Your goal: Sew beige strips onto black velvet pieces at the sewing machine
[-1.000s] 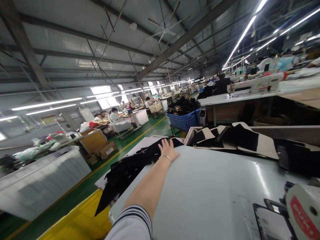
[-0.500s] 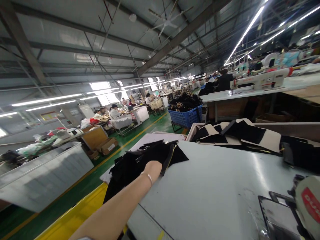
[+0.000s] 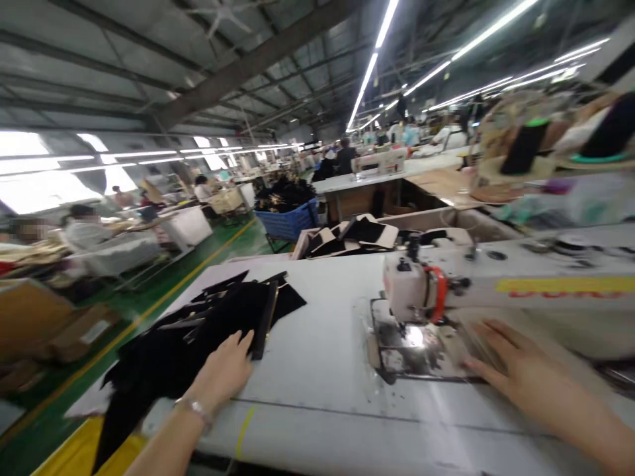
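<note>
My left hand (image 3: 225, 370) lies at the near edge of a heap of black fabric pieces (image 3: 198, 337) on the left of the sewing table (image 3: 317, 344). Its fingers are stretched out and somewhat apart, resting at the cloth beside a strip with a yellowish edge, possibly a zipper (image 3: 266, 320). A sewing machine (image 3: 411, 291) with an orange-red ring stands on the right. Beneath its arm, my right hand (image 3: 516, 363) is open, fingers extended beside the metal bed plate (image 3: 417, 354). Nothing shows in that hand, though motion blurs it.
Behind the table, a bin holds black and white pieces (image 3: 357, 235). A blue crate (image 3: 288, 221) of dark pieces stands beyond it. Thread cones (image 3: 526, 145) rise at the right. A yellow container (image 3: 74, 449) sits below the table's left edge. Other people work farther back on the left.
The view has swung right, bringing the sewing machine and my right hand into sight. My left hand now shows nearer the heap's front edge. The black pieces still lie on the table.
</note>
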Demonstrator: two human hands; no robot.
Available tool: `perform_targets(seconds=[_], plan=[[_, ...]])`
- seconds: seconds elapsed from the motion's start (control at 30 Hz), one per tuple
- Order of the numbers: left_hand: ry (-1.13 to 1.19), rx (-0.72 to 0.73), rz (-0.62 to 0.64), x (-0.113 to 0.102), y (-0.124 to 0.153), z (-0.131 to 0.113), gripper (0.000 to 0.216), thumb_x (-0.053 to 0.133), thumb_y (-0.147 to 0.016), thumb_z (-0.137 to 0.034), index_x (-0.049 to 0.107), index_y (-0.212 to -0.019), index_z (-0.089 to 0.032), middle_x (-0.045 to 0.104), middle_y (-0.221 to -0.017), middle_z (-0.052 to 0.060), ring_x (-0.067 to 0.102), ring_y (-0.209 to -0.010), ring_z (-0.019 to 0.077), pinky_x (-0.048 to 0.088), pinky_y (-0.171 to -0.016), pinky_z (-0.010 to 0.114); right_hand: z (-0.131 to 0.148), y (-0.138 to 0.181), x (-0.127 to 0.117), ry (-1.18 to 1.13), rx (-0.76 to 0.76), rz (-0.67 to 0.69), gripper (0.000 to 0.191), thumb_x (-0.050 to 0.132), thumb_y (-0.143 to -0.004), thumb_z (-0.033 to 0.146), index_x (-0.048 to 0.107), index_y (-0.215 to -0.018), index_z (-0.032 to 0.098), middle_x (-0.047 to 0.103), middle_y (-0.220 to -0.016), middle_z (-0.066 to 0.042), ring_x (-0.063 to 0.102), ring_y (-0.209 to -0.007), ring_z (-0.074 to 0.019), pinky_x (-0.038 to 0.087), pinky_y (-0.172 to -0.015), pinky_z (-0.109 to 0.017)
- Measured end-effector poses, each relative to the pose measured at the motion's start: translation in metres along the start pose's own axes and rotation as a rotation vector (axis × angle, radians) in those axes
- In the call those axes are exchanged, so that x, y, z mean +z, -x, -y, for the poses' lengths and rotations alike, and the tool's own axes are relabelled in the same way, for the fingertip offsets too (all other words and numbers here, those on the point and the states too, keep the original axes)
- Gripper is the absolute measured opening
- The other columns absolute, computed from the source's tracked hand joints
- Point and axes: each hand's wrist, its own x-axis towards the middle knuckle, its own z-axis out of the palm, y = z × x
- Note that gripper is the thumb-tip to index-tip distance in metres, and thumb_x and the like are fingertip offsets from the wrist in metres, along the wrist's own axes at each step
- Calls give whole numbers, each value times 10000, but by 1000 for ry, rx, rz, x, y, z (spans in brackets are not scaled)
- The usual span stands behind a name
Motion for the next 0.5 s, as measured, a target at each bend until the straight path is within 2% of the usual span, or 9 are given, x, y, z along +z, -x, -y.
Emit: perform_targets(seconds=[0.07,0.17,0.33,0.43,0.5], plan=[[76,91,-86,2,6,-10,599,487,-806,-136,444,-1402,-183,458,-1445,103,416,-1346,264,377,-1096,424,-13,5,-2,64,66,57,714,468,-837,619,534,-1316,93,526,-1325,-205,500,-1221,-344,399,-1044,-476],[249,241,-225,-1,23,-51,528,417,-863,-180,464,-1389,-208,427,-1473,48,369,-1381,203,314,-1158,396,-17,4,-2,94,92,114,675,419,-872,563,511,-1333,79,538,-1325,-179,521,-1205,-303,383,-1055,-442],[485,378,-284,-9,48,-132,463,414,-889,-202,518,-1333,-275,510,-1404,13,464,-1315,187,425,-1100,402,-8,1,-13,96,74,175,669,480,-831,488,476,-1357,74,532,-1329,-180,534,-1187,-286,403,-1018,-393],[554,412,-282,-5,56,-158,436,419,-892,-185,550,-1300,-264,536,-1377,31,495,-1287,192,454,-1082,400,-11,-3,-26,100,89,200,608,464,-840,438,476,-1354,112,594,-1240,-155,608,-1057,-256,453,-925,-355],[568,443,-284,1,59,-167,423,415,-895,-170,572,-1276,-262,540,-1373,34,493,-1289,200,441,-1096,416,-19,-6,-35,120,140,196,594,423,-871,507,493,-1331,138,644,-1109,-151,639,-940,-260,474,-838,-370]])
